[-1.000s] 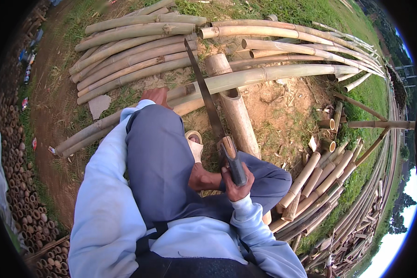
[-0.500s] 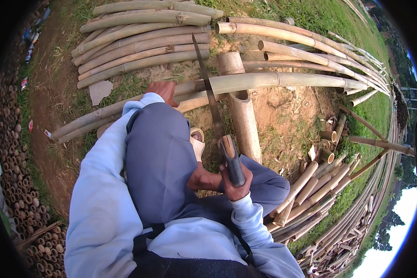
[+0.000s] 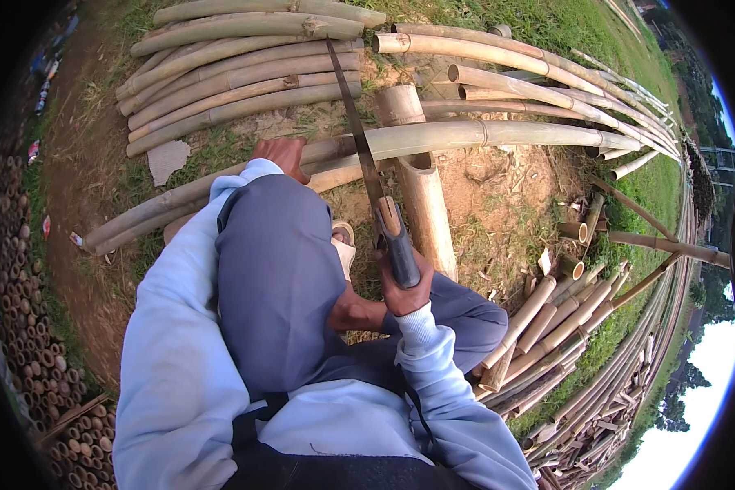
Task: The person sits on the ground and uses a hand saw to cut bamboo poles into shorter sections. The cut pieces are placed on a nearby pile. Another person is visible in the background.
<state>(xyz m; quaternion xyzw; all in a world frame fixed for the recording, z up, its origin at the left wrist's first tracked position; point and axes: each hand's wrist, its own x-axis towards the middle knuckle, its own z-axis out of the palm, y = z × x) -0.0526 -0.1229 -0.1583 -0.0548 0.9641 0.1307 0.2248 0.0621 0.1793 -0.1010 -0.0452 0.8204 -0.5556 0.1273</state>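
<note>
My right hand (image 3: pixel 408 286) is wrapped round the dark grip of a handsaw (image 3: pixel 358 126), its long blade pointing away from me. The blade lies across a pale green bamboo pole (image 3: pixel 449 137), near the thick cross-piece under it; how deep the teeth sit cannot be made out. My left hand (image 3: pixel 282 155) is closed over the same pole, left of the blade, beside my raised knee. Beneath the pole, a stout notched bamboo piece (image 3: pixel 429 216) runs from under it toward me. A second pole (image 3: pixel 335 175) lies alongside, partly hidden.
Cut bamboo poles (image 3: pixel 245 77) lie in a stack at the far left, and longer poles (image 3: pixel 539 69) fan out at the far right. Short offcuts (image 3: pixel 547 327) are piled right of my leg. Many bamboo ends (image 3: pixel 37 359) show at the left. A cardboard scrap (image 3: pixel 169 162) lies on grass.
My right hand has pushed the saw forward and slightly left across the pole. My left hand keeps its place on the pole. The whole view has shifted slightly.
</note>
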